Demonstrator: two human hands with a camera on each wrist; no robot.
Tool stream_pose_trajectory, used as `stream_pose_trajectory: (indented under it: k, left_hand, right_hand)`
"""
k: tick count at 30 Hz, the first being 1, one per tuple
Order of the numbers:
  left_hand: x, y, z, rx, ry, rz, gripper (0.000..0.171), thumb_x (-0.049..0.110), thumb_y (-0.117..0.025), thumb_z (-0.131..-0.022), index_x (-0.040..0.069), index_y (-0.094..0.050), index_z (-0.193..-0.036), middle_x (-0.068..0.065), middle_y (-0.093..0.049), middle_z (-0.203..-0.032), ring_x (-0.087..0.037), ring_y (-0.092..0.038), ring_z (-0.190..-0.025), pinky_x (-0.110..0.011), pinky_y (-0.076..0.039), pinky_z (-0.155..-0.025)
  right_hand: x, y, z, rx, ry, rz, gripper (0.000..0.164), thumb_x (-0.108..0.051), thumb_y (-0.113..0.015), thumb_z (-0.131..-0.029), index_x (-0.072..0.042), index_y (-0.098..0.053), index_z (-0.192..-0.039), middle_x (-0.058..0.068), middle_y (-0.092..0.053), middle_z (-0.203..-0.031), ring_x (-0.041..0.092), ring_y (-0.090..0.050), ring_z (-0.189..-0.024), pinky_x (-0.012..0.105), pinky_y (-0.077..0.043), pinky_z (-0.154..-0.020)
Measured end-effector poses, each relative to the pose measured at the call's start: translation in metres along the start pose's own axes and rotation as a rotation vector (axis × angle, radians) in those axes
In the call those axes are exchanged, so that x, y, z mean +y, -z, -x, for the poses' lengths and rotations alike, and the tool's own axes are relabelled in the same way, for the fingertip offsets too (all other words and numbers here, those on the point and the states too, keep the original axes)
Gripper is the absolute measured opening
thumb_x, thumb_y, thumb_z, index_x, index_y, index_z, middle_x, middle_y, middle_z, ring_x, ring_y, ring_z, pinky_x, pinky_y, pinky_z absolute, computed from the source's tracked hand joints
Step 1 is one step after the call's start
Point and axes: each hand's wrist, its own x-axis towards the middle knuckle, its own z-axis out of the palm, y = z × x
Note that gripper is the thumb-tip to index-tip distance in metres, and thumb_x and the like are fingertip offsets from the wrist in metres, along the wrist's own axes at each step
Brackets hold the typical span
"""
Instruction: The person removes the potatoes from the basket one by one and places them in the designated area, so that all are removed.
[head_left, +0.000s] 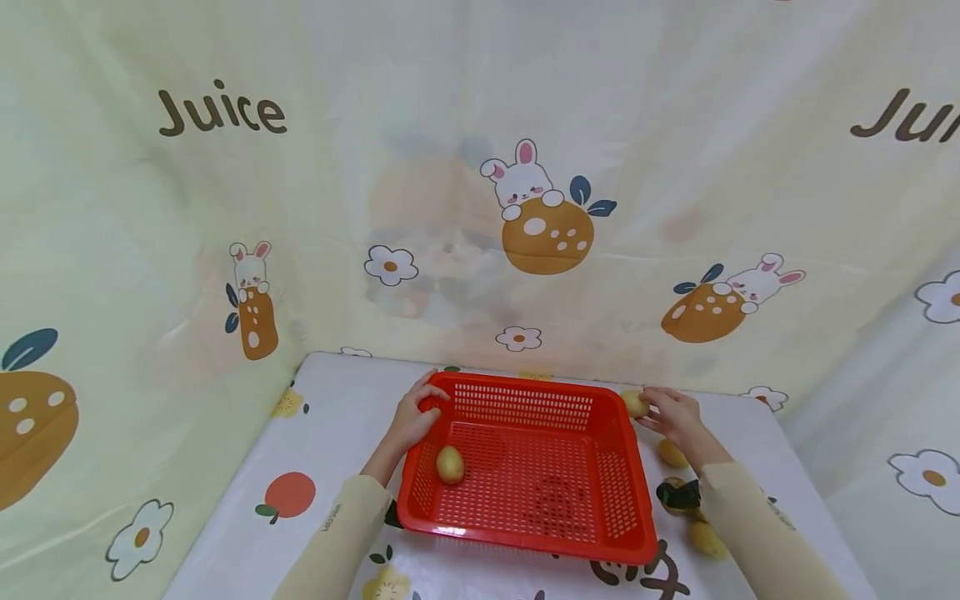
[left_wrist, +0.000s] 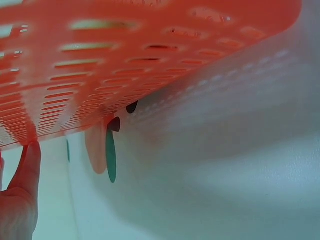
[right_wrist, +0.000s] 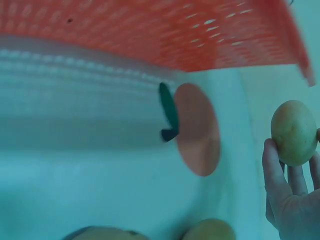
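Note:
A red plastic basket point(head_left: 517, 500) with slotted walls stands in the middle of the head view. My left hand point(head_left: 414, 415) grips its rim at the back left corner; in the left wrist view, part of that hand point(left_wrist: 22, 200) shows against the slotted wall. One potato point(head_left: 450, 464) lies inside the basket, near its left wall. Just outside the back right corner, my right hand point(head_left: 672, 413) holds another potato point(head_left: 634, 403) by the fingertips. The right wrist view shows this held potato point(right_wrist: 294, 132) beside the basket's rim, with fingers around its lower part.
To the right of the basket, more potatoes point(head_left: 672, 453) lie on the printed tablecloth point(head_left: 360, 483), partly hidden by my right forearm and its dark wrist strap point(head_left: 681, 495). A patterned curtain point(head_left: 442, 317) hangs behind the table and along both sides.

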Motion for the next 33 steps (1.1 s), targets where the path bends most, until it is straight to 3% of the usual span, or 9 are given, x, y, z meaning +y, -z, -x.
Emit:
stream_pose_trajectory:
  k: [6, 11, 18, 25, 33]
  left_hand:
    - [-0.005, -0.001, -0.003, 0.0, 0.009, -0.007, 0.024, -0.003, -0.054, -0.084, 0.003, -0.069, -0.101, -0.01, -0.036, -0.156, -0.036, -0.031, -0.143, -0.053, -0.04, -0.105]
    - [-0.006, -0.002, -0.004, -0.003, 0.026, -0.016, 0.024, -0.002, -0.055, -0.084, 0.005, -0.069, -0.101, -0.007, -0.036, -0.157, -0.035, -0.031, -0.143, -0.052, -0.043, -0.102]
    - [-0.005, -0.002, -0.002, -0.005, 0.041, -0.013, 0.024, -0.003, -0.054, -0.084, 0.004, -0.069, -0.102, -0.005, -0.036, -0.157, -0.035, -0.03, -0.144, -0.051, -0.042, -0.104]
    - [-0.007, -0.005, 0.003, -0.022, 0.076, 0.006, 0.024, -0.003, -0.054, -0.085, 0.006, -0.069, -0.103, -0.002, -0.034, -0.158, -0.034, -0.029, -0.144, -0.05, -0.045, -0.101]
    - [-0.007, 0.0, -0.001, -0.004, -0.006, -0.026, 0.023, -0.004, -0.054, -0.084, 0.005, -0.069, -0.099, -0.011, -0.036, -0.156, -0.037, -0.033, -0.141, -0.052, -0.044, -0.102]
  right_hand:
    - [0.016, 0.007, -0.004, 0.025, 0.014, 0.033, 0.045, -0.011, -0.06, -0.095, 0.008, -0.047, -0.134, 0.0, -0.06, -0.092, 0.015, -0.064, -0.081, 0.043, -0.056, -0.083]
    - [0.03, 0.006, -0.004, 0.03, 0.022, 0.101, 0.047, -0.012, -0.061, -0.094, 0.009, -0.048, -0.134, 0.002, -0.06, -0.094, 0.015, -0.059, -0.082, 0.038, -0.059, -0.076]
    - [0.044, 0.001, -0.005, -0.007, 0.148, 0.293, 0.047, -0.015, -0.059, -0.096, 0.017, -0.048, -0.13, 0.001, -0.065, -0.086, 0.01, -0.062, -0.072, 0.031, -0.058, -0.065]
    - [0.056, -0.003, -0.003, 0.005, 0.103, 0.329, 0.044, -0.013, -0.055, -0.097, 0.017, -0.049, -0.128, 0.006, -0.064, -0.086, 0.011, -0.061, -0.069, 0.029, -0.055, -0.062]
    - [0.056, -0.007, -0.001, -0.026, 0.152, 0.355, 0.044, -0.014, -0.053, -0.099, 0.017, -0.047, -0.129, 0.007, -0.063, -0.091, 0.009, -0.061, -0.071, 0.027, -0.055, -0.062]
